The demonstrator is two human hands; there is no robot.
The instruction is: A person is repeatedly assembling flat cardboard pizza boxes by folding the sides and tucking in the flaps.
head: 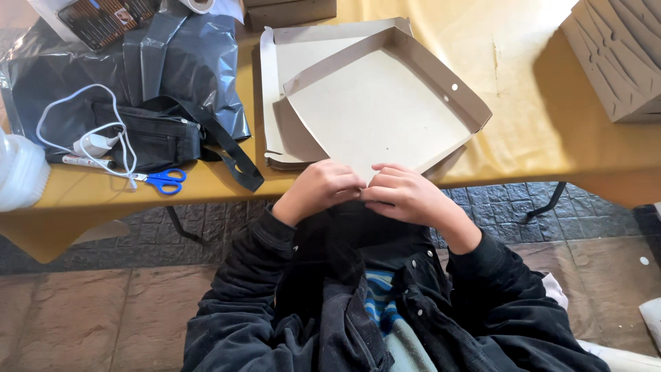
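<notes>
A brown cardboard box (pixel 375 107), half folded with its far walls raised, lies tilted on a stack of flat cardboard sheets (pixel 279 138) on the yellow table (pixel 537 117). My left hand (pixel 318 190) and my right hand (pixel 406 194) meet at the box's near corner at the table's front edge. Both hands have their fingers curled onto that corner, thumbs almost touching. The corner itself is hidden under the fingers.
At the left lie blue-handled scissors (pixel 164 180), a black pouch with a strap (pixel 155 136), a white cable and charger (pixel 93 141), and a dark plastic bag (pixel 186 62). A white container (pixel 17 172) stands at the far left. Stacked folded boxes (pixel 620 55) fill the right.
</notes>
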